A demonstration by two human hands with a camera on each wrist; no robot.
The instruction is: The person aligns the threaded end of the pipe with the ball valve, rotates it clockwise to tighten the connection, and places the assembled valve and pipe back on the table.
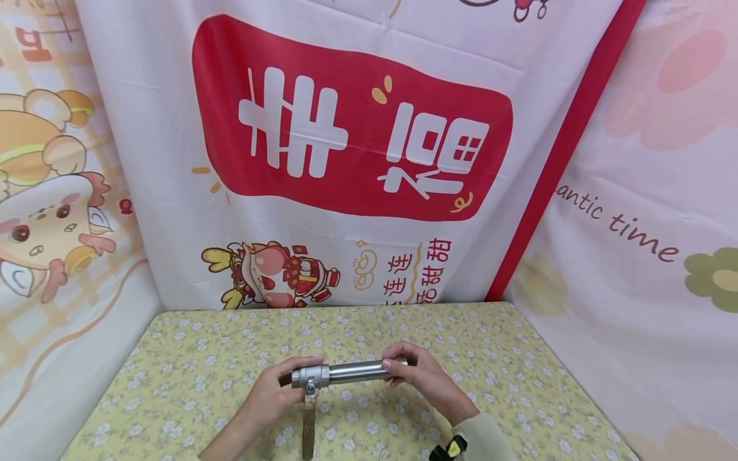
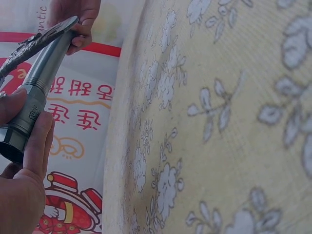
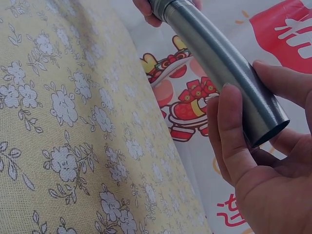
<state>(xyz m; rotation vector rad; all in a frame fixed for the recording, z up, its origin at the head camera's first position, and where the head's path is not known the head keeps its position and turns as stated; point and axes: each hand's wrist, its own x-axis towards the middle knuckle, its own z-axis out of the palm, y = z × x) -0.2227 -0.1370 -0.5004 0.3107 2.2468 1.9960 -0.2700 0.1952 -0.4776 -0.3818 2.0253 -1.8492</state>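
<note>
Held level above the table is a metal ball valve (image 1: 314,376) joined to a smooth steel pipe (image 1: 356,372). My left hand (image 1: 266,392) grips the valve's outer end between thumb and fingers. The valve's long lever handle (image 1: 309,428) points back toward me, its surface brownish and worn-looking. At the pipe's far end, my right hand (image 1: 428,379) pinches the tube between thumb and fingers. In the right wrist view the pipe's (image 3: 224,63) open, hollow end shows beside the palm. Raised lettering marks the valve body (image 2: 31,109) in the left wrist view; the inside of the joint is hidden.
A yellow floral cloth (image 1: 202,358) covers the table under both hands. Behind its back edge hangs a white curtain (image 1: 173,256) with a red printed panel. Printed cloths also hang on the left and right sides. A black band (image 1: 448,448) circles the right wrist.
</note>
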